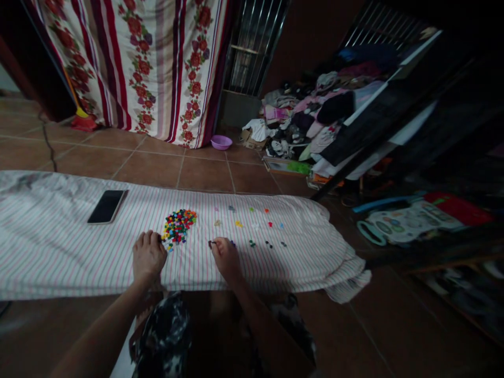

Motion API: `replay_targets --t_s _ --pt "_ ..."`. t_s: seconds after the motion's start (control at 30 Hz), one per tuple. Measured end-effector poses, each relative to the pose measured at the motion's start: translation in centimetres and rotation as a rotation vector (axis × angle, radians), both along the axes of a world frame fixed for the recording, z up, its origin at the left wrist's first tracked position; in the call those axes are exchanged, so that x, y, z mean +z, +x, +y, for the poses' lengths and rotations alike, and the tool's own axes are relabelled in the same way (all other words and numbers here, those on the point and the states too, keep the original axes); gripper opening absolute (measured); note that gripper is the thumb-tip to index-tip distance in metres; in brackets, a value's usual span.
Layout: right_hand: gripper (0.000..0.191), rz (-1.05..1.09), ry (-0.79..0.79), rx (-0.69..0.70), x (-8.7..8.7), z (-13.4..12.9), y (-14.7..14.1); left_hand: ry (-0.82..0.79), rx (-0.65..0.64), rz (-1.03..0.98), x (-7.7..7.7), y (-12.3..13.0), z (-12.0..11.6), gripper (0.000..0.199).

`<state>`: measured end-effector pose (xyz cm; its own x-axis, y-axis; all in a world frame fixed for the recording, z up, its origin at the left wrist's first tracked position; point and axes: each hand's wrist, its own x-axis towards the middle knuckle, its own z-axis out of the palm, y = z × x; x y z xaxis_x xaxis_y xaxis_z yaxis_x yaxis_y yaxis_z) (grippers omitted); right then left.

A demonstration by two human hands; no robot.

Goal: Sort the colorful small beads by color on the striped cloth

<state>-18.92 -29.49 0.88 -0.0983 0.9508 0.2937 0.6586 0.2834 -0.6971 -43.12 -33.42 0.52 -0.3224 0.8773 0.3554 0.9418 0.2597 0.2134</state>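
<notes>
A heap of small coloured block-like pieces (179,227) lies on a striped cloth (98,257). At the heap's left edge is my left hand (149,255), fingers curled closed, with a dark speck by the fingertips. My right hand (226,258) is pinched closed low over the cloth, right of the heap. Small dark pieces (211,244) show at its fingertips; whether they are gripped or lying on the cloth is unclear. Small single-colour groups lie in rows to the right, among them yellow pieces (238,224), dark green pieces (252,243) and red pieces (270,224).
A phone (106,207) lies on the cloth at left. Beyond, on the tiled floor, are a purple basin (221,142), a red broom (84,122) and a large pile of clothes (307,115). A floral curtain (157,68) hangs behind.
</notes>
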Motion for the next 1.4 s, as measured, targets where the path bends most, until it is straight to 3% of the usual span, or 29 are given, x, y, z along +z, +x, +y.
replay_targets --t_s 0.13,0.27,0.43,0.73,0.9,1.4 --pt "0.029 0.066 0.11 -0.084 -0.7 -0.5 5.6 -0.01 -0.002 -0.011 0.3 0.0 0.0 0.027" --pt "0.03 0.049 0.152 -0.261 -1.4 -0.1 11.2 -0.008 0.002 -0.009 0.2 0.0 0.0 0.027" --pt "0.028 -0.062 0.119 -0.484 -2.6 1.0 15.2 -0.003 -0.009 0.004 0.0 -0.1 0.0 0.027" --pt "0.032 -0.197 0.037 -0.596 -3.3 2.4 16.6 -0.001 -0.016 0.001 0.4 -0.1 0.0 0.024" --pt "0.022 -0.248 0.025 -0.51 -3.1 3.6 17.6 -0.009 -0.009 -0.012 0.6 0.1 -0.1 0.024" --pt "0.025 -0.238 0.088 -0.328 -3.3 4.4 17.4 -0.021 0.002 0.031 0.3 0.0 0.0 0.024"
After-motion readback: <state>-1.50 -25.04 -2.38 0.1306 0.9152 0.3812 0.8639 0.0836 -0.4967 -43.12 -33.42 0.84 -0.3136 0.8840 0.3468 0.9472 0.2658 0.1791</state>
